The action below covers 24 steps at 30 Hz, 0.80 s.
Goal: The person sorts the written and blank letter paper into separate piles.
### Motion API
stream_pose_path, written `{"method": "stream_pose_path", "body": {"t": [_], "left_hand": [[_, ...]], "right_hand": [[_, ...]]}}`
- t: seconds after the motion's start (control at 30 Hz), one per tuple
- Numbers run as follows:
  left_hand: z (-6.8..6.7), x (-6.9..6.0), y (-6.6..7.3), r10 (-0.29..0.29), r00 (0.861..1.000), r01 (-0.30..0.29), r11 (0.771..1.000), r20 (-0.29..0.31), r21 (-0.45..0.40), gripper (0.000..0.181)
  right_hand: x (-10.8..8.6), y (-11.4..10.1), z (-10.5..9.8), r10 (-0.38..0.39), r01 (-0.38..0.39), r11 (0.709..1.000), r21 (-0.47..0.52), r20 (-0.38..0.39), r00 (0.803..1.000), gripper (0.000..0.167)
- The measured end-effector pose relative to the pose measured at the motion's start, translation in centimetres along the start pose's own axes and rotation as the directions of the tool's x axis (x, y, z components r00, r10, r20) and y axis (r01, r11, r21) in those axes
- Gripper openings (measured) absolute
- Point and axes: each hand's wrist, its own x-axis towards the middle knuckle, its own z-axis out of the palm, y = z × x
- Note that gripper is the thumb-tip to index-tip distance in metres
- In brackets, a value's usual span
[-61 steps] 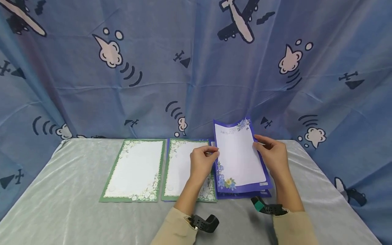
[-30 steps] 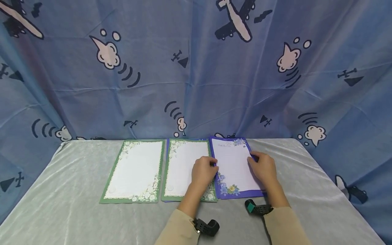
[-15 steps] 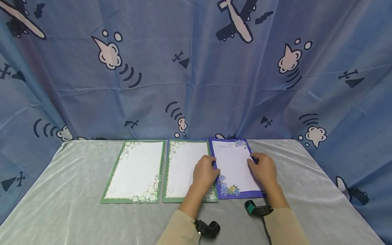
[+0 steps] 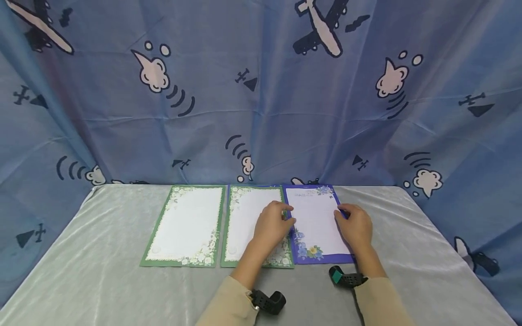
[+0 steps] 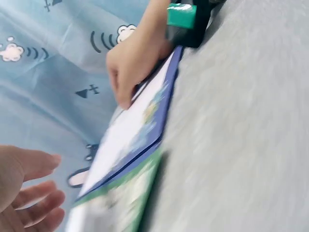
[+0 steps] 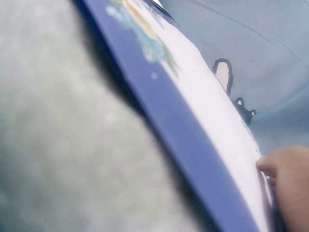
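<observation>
A purple-bordered sheet (image 4: pixel 316 226) with blue and yellow flowers lies at the right of the row, some faint writing near its top. My right hand (image 4: pixel 355 226) is at its right edge, thumb and fingers bent around that edge; the right wrist view shows the thumb on the sheet (image 6: pixel 203 111). Over the seam between this sheet and the middle green-bordered sheet (image 4: pixel 248 226) is my left hand (image 4: pixel 272 224). In the left wrist view its thumb and fingers stand apart with nothing between them, raised off the paper.
Another green-bordered sheet (image 4: pixel 185 226) lies at the left. A strip of purple shows behind the middle sheet's top edge. Pale cloth (image 4: pixel 110 253) covers the table, and a blue curtain (image 4: pixel 212 149) with planes and clouds hangs behind. Each wrist bears a black camera band.
The purple-bordered sheet, lifted and tilted two seconds ago, has come down flat in line with the others. My left hand has let go of its left edge.
</observation>
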Motion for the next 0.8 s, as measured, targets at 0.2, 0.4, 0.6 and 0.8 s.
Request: {"method": "stream_pose_path", "body": {"t": [0.2,0.4,0.6,0.8], "left_hand": [[-3.8,-0.8,-0.5,0.036,0.999,-0.038,0.995,0.025,0.096,0.026],[-7.1,-1.6,-2.4,0.042,0.999,-0.039,0.987,-0.012,0.154,0.025],[-9.3,-2.5,-5.7,0.002,0.996,0.011,0.99,-0.089,0.144,0.023],[-9.5,-3.2,-8.2,-0.08,0.988,0.088,0.995,-0.136,0.054,0.022]], "right_hand": [[0.0,0.1,-0.1,-0.015,0.015,1.0,0.005,0.016,1.0,0.03],[0.1,0.2,-0.3,-0.015,0.015,1.0,0.005,0.009,1.0,0.03],[0.1,-0.1,-0.2,-0.014,0.014,1.0,0.002,0.009,1.0,0.03],[-0.1,-0.2,-0.3,0.002,-0.002,1.0,-0.004,0.016,1.0,0.031]]}}
